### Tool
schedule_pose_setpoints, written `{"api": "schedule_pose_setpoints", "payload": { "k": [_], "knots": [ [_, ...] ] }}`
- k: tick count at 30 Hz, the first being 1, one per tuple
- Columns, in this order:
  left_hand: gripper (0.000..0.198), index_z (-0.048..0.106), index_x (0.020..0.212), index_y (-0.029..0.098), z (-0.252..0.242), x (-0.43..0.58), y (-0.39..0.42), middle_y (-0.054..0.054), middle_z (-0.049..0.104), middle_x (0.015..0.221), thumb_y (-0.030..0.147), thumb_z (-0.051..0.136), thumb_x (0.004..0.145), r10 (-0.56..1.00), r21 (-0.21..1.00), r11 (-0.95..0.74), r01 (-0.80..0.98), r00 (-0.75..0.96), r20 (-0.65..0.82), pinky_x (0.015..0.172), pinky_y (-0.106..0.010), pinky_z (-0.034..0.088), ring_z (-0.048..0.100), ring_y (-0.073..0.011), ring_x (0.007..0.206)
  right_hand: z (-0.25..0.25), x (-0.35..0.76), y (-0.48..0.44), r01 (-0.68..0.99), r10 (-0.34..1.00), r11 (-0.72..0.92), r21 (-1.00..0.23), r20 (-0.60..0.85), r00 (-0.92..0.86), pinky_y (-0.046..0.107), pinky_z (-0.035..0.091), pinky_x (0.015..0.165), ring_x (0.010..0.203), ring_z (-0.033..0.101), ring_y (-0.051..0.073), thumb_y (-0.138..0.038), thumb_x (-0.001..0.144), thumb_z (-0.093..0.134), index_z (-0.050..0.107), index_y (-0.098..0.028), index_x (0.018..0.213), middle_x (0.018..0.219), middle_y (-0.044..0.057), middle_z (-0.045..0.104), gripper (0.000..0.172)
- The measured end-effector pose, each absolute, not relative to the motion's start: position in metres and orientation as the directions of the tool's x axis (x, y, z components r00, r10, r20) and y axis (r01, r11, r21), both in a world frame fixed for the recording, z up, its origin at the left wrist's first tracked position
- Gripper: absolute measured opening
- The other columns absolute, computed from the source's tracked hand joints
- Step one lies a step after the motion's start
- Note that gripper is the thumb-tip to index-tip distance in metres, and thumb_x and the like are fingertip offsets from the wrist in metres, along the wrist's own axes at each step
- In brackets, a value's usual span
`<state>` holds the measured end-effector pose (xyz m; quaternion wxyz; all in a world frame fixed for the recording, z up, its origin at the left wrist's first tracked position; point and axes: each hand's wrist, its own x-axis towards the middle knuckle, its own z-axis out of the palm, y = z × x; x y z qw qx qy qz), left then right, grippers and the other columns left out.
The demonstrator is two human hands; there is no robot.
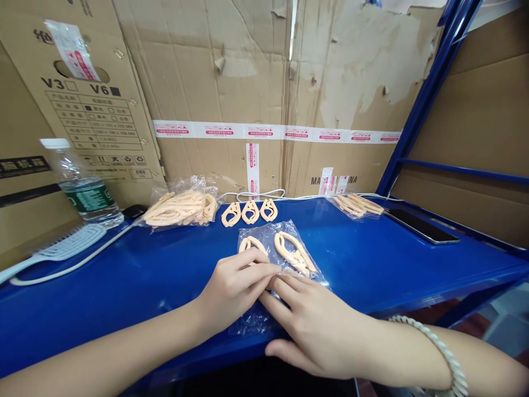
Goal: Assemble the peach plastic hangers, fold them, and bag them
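Note:
A clear plastic bag [264, 227] lies on the blue tabletop in front of me, with beige folded hangers inside. One hanger [294, 253] shows at the right of the bag; another [253, 242] at the left is partly covered by my fingers. My left hand [237, 281] has its fingers pressed together on the bag's near part. Touching it, my right hand [309, 320] has its fingers bent over the bag, the thumb held apart lower down. Whatever lies under the fingertips is hidden.
Behind the bag stand three small beige hangers [250, 212]. Bagged hangers lie back left [182, 208] and back right [357, 205]. A phone [421, 225] is at right; a bottle [88, 193], hairbrush [70, 242] and white cable [78, 266] at left. Cardboard [215, 88] closes the back.

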<state>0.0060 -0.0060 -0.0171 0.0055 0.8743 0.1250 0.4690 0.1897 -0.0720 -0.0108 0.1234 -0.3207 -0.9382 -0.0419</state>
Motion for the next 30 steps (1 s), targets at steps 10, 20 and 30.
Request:
{"api": "schedule_pose_setpoints", "payload": {
  "k": [10, 20, 30],
  "knots": [
    [0.017, 0.069, 0.096, 0.014, -0.019, 0.006, -0.005, -0.005, 0.065, 0.083, 0.005, 0.058, 0.088, 0.221, 0.103, -0.965, 0.241, 0.538, 0.814, 0.063, -0.021, 0.051, 0.062, -0.0115, 0.071, 0.031, 0.205, -0.099, 0.598, 0.615, 0.787, -0.152, 0.265, -0.742, 0.034, 0.050, 0.077, 0.082, 0.061, 0.021, -0.041, 0.097, 0.044, 0.065, -0.013, 0.086, 0.085, 0.011, 0.067, 0.036],
    [0.019, 0.068, 0.097, 0.016, -0.021, 0.006, -0.005, -0.004, 0.066, 0.084, 0.006, 0.055, 0.089, 0.187, 0.051, -0.968, 0.246, 0.572, 0.799, 0.060, -0.021, 0.051, 0.062, -0.0113, 0.068, 0.039, 0.235, 0.115, 0.712, 0.650, 0.669, 0.214, 0.296, -0.700, 0.040, 0.040, 0.097, 0.115, 0.049, 0.025, -0.001, 0.082, 0.046, 0.053, -0.009, 0.129, 0.129, 0.016, 0.058, 0.048],
    [0.018, 0.068, 0.097, 0.014, -0.019, 0.006, -0.007, -0.005, 0.065, 0.082, 0.005, 0.055, 0.089, 0.175, 0.026, -0.968, 0.250, 0.600, 0.781, 0.060, -0.022, 0.051, 0.061, -0.0116, 0.067, 0.018, 0.232, 0.178, 0.765, 0.780, 0.589, 0.261, 0.062, -0.622, 0.043, 0.037, 0.100, 0.127, 0.043, 0.032, -0.005, 0.085, 0.050, 0.057, -0.010, 0.124, 0.129, 0.020, 0.056, 0.039]
  ]
}}
